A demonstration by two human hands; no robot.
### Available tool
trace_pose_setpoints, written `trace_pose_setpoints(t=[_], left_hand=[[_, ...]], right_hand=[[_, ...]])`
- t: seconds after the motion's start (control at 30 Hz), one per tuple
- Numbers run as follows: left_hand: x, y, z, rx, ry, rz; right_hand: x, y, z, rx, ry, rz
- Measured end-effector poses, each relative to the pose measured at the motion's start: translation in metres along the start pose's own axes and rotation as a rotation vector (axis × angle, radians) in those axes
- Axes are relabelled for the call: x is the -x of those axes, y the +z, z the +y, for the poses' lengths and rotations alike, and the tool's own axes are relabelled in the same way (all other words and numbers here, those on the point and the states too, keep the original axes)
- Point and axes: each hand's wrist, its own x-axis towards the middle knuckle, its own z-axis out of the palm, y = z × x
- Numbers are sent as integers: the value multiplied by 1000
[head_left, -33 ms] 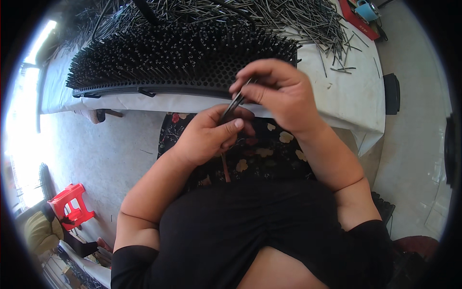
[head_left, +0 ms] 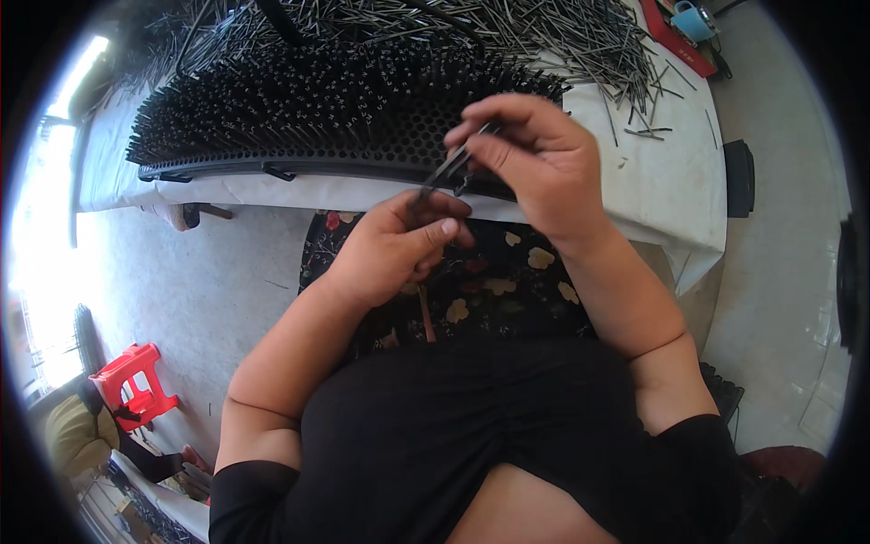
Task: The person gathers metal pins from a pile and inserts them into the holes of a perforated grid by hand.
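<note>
We had a small bunch of thin dark rods (head_left: 446, 170) up in front of us, slanting between our two hands just off the near edge of the worktop (head_left: 675, 168). The thumb and forefinger of our right hand (head_left: 546, 172) pinched the upper end, and the rods spread slightly apart below that grip. Our left hand (head_left: 385, 249) lay lower, palm turned inward, its fingers loosely curled with the thumb laid along them. The lower end of the rods reached its forefinger; whether those fingers pressed on it, we could not tell.

Right behind our hands sat a black tray (head_left: 344, 163) pierced with round holes. Upright rods (head_left: 263, 104) crowded most of it, while a patch near our right hand showed bare holes. Farther back we had a loose heap of rods (head_left: 562, 45), lying every which way, a few of them strayed onto the white cover. At the far right corner stood a red box (head_left: 681, 47) and a light blue mug (head_left: 696, 23). Beneath our hands hung dark flowered fabric (head_left: 541, 258).
</note>
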Motion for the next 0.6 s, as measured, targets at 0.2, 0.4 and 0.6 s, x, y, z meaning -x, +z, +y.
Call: trace_pose_setpoints(t=[0.2,0.4,0.6], left_hand=[[-8,-6,-1,-142,-129,172],[-9,-8,-2,-186,-93,174],[-8,-10,-2,-204,-81,164]], right_hand=[[-27,-4,31,659,-609,195],[-30,-3,31,815,-678,154],[-32,-1,19,917,-735,62]])
